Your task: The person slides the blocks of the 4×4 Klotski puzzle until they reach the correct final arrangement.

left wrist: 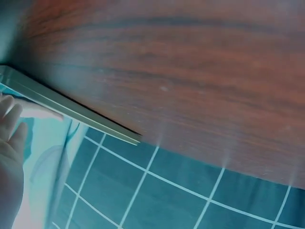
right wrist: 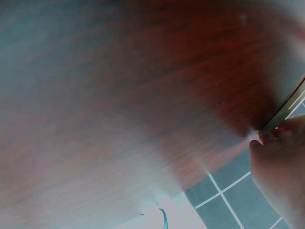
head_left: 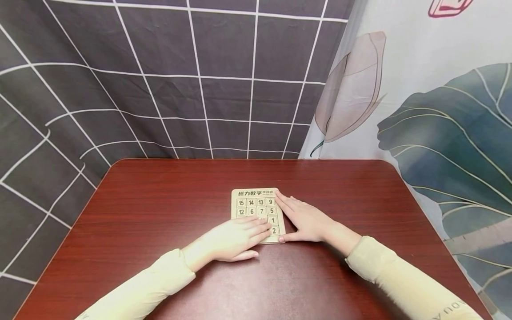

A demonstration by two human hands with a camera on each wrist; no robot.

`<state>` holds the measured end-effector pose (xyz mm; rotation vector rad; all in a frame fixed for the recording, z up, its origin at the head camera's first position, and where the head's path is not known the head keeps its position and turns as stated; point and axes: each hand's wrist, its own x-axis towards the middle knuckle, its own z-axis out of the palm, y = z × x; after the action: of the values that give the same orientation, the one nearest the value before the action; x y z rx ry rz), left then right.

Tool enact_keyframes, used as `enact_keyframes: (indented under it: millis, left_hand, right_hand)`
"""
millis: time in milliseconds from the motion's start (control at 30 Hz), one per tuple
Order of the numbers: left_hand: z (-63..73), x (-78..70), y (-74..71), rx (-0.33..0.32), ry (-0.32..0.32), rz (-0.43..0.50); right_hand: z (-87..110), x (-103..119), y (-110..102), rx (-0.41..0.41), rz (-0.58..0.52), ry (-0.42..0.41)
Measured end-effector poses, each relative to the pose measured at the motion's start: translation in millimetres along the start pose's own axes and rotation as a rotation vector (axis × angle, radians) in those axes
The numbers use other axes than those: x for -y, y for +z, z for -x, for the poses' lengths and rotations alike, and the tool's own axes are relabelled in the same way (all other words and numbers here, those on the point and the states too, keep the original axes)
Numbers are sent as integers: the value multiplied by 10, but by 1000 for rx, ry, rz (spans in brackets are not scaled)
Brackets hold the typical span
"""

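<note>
A pale number-tile sliding puzzle (head_left: pixel 251 207) lies flat on the table, a printed heading along its far edge. Several numbered tiles show, among them 15, 14 and 13 in the far row. My left hand (head_left: pixel 240 238) lies palm down across the near left part, its straight fingers over the tiles and hiding several. Along the right side, my right hand (head_left: pixel 310 220) touches the frame, fingers extended at the far right corner and thumb at the near right corner. The right wrist view shows this hand (right wrist: pixel 281 167) against the puzzle's edge (right wrist: pixel 288 109).
The red-brown wooden table (head_left: pixel 160 200) has rounded far corners. Behind it hangs a dark curtain (head_left: pixel 160 98) with a white grid. A pale curtain with large leaf prints (head_left: pixel 440 133) hangs at the right. Both forearms wear light sleeves (head_left: pixel 392 264).
</note>
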<state>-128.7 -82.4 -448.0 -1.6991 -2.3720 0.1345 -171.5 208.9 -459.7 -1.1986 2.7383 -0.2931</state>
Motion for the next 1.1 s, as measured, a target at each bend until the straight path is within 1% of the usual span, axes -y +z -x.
enact_keyframes:
  millis: [167, 300, 400, 500, 667, 800, 867, 967, 1033, 1100]
  left_hand:
    - [-30, -32, 53, 34, -9, -12]
    - [-20, -34, 86, 36, -1, -45]
    - [20, -20, 91, 35, 8, -68]
    - [89, -4, 93, 36, 6, -59]
    - [204, 23, 98, 8, 0, -39]
    - [241, 36, 94, -30, 10, -51]
    - [233, 40, 90, -46, 16, -52]
    - [181, 53, 84, -53, 19, -46]
    - [125, 66, 87, -45, 15, -44]
    - [61, 80, 88, -19, 4, -52]
  right_hand:
    - [-2, -3, 0, 9, -6, 6]
    - [-6, -6, 3, 16, -5, 15]
    - [-12, -2, 2, 17, -1, 17]
    - [-15, 6, -6, 17, 2, 15]
    - [-10, 15, -21, 10, 1, 14]
    - [-7, 15, -18, 10, 0, 15]
    - [-9, 11, -11, 14, -1, 17]
    - [-11, 0, 4, 16, -2, 18]
    - [-11, -5, 11, 19, 1, 19]
    - [-11, -7, 16, 22, 1, 21]
